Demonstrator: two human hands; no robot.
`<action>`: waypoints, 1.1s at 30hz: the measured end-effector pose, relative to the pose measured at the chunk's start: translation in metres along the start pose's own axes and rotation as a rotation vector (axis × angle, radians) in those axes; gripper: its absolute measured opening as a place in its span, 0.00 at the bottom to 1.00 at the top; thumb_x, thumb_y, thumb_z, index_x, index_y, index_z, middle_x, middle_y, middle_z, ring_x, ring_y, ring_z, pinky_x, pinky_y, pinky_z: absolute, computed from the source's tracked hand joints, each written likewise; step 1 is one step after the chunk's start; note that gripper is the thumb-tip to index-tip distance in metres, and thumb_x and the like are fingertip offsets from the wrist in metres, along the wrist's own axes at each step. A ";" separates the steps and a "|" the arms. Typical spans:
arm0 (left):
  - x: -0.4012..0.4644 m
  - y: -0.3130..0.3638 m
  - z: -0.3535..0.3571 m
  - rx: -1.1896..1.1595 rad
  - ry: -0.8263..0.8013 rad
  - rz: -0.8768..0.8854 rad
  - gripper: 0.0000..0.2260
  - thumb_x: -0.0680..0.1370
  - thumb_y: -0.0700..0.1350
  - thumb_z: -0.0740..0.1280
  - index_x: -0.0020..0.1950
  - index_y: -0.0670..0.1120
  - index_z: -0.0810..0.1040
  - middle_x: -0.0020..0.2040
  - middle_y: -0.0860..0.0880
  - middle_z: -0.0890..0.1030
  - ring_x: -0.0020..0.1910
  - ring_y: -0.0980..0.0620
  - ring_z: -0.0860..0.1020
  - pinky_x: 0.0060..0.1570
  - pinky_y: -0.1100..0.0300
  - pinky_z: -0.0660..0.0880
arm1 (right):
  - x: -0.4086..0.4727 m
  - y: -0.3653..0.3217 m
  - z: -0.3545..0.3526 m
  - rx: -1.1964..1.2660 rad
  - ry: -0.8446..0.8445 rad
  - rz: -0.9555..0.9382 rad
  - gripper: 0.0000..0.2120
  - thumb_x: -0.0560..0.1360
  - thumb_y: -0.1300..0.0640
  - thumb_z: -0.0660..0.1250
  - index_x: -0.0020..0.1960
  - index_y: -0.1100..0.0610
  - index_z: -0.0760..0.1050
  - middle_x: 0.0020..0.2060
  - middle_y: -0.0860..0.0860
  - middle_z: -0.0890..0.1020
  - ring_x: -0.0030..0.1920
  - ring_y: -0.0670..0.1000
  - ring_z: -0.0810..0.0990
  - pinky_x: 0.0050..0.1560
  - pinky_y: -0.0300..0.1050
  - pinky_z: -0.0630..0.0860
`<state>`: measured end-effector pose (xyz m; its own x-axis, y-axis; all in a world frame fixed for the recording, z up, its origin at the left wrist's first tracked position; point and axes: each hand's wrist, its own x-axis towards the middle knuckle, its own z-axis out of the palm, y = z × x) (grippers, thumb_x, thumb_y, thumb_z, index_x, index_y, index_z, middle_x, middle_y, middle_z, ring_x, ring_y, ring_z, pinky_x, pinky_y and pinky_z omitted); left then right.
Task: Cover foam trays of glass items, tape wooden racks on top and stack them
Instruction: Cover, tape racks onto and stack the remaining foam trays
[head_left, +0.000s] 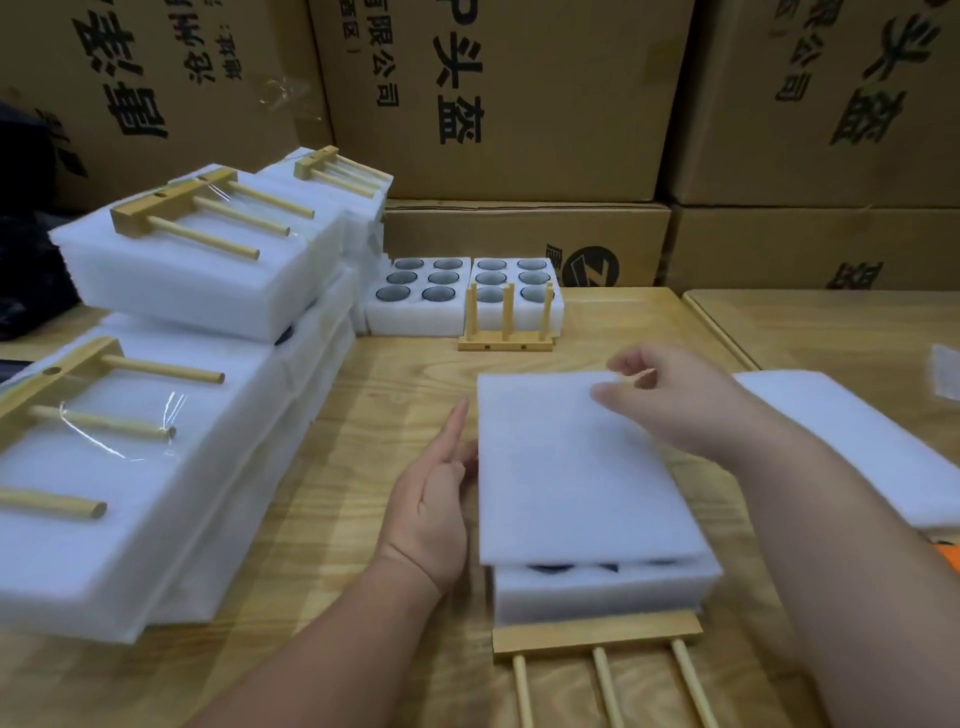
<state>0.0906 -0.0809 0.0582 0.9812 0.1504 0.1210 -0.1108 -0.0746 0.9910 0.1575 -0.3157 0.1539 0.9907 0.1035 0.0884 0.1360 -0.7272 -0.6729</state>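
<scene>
A white foam cover sheet (571, 467) lies on a foam tray (602, 592) of dark glass items in front of me, its near edge lifted slightly so the glasses show. My right hand (670, 400) hovers over the sheet's far right corner, fingers loosely curled, thumb and fingertips close together with nothing visibly in them. My left hand (436, 499) presses flat with straight fingers against the tray's left side. A wooden rack (597, 636) lies flat on the table just before the tray, pegs pointing toward me.
Finished foam packs with taped racks (197, 223) are stacked at the left. Two uncovered trays of glasses (462, 291) sit at the back with an upright rack (506, 332) before them. Spare foam sheets (852, 441) lie at the right. Cardboard boxes (509, 98) wall the back.
</scene>
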 end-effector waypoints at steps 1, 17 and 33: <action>-0.001 0.003 0.001 0.008 0.006 -0.002 0.26 0.75 0.47 0.54 0.71 0.61 0.73 0.64 0.56 0.82 0.68 0.53 0.76 0.73 0.45 0.68 | 0.001 0.004 0.005 -0.034 -0.041 0.054 0.24 0.71 0.37 0.73 0.63 0.43 0.75 0.57 0.40 0.78 0.57 0.47 0.79 0.49 0.44 0.75; -0.003 0.005 0.004 0.097 0.033 0.053 0.29 0.69 0.62 0.60 0.67 0.56 0.81 0.63 0.67 0.80 0.65 0.68 0.74 0.72 0.54 0.70 | 0.000 0.010 0.001 0.176 -0.381 0.199 0.13 0.71 0.41 0.76 0.51 0.46 0.82 0.45 0.39 0.87 0.45 0.42 0.86 0.47 0.39 0.78; -0.002 0.001 0.002 0.053 0.060 0.072 0.25 0.73 0.61 0.56 0.71 0.66 0.68 0.57 0.63 0.84 0.59 0.59 0.81 0.67 0.51 0.73 | -0.018 -0.015 -0.047 0.446 0.218 -0.419 0.13 0.74 0.63 0.75 0.43 0.45 0.79 0.40 0.42 0.85 0.38 0.45 0.82 0.40 0.42 0.79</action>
<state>0.0888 -0.0837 0.0585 0.9596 0.2014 0.1963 -0.1704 -0.1389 0.9755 0.1382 -0.3390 0.1972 0.8390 0.1427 0.5250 0.5422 -0.2986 -0.7854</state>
